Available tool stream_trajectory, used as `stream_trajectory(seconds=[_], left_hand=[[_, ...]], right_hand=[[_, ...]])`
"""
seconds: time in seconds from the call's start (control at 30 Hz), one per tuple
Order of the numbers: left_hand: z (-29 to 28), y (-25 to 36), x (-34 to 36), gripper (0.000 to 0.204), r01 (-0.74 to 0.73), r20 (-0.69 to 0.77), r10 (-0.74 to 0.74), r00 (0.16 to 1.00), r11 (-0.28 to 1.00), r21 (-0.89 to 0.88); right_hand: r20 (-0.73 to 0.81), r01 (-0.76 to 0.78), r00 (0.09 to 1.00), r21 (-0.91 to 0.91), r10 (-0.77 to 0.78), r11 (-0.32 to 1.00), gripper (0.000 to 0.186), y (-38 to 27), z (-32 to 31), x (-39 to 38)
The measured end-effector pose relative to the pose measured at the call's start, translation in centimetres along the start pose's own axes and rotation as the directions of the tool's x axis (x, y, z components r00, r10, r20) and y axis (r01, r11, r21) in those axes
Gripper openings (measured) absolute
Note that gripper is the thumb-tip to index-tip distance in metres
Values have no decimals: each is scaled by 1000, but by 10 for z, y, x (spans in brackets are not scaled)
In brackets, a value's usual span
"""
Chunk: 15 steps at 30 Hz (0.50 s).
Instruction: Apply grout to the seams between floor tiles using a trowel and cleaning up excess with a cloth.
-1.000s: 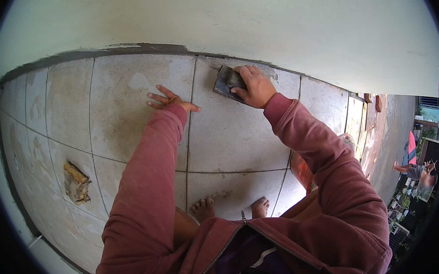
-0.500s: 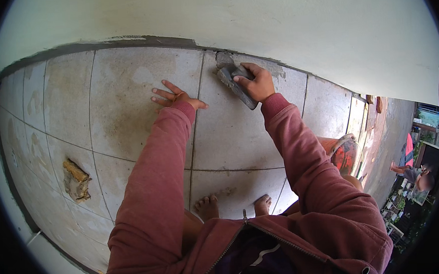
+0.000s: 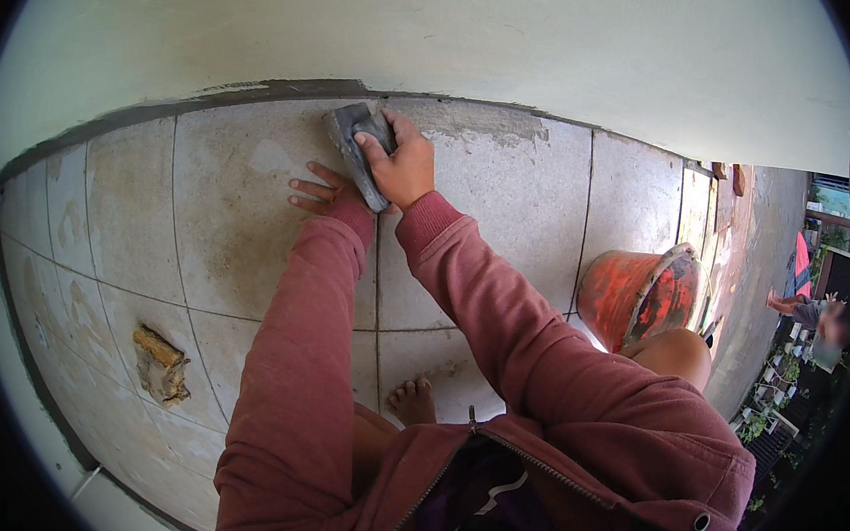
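A pale wall [image 3: 549, 57] is rising beyond the right grip [image 3: 409, 163], tiled floor [image 3: 501, 242] spreading beneath, an orange bucket [image 3: 611, 299] sitting rightward. That grip is clasping a grey float [image 3: 348, 146], which is jutting leftward beside the left grip [image 3: 338, 192], itself lying spread open.

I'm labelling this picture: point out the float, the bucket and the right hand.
Float [image 3: 348, 149]: head view, its base.
Bucket [image 3: 619, 297]: head view, its orange side.
Right hand [image 3: 408, 168]: head view, its back.
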<state>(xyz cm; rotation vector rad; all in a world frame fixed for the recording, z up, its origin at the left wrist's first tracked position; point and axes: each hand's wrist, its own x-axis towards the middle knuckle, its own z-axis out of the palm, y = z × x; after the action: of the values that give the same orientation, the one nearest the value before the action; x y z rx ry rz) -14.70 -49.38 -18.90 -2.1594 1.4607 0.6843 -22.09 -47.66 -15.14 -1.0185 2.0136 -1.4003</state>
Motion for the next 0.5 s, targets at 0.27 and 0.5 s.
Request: stream_trajectory(seconds=[0.27,0.5], left_hand=[[-31,14,-28,145,-70,146,62,987,996,52],[-31,-1,-21,145,-81,79,82,994,997,-8]], right_hand=[[-247,-32,961,-544,-124,838,43,53,-47,15],[82,-125,980,-444,179,887,40,27,-93,30]])
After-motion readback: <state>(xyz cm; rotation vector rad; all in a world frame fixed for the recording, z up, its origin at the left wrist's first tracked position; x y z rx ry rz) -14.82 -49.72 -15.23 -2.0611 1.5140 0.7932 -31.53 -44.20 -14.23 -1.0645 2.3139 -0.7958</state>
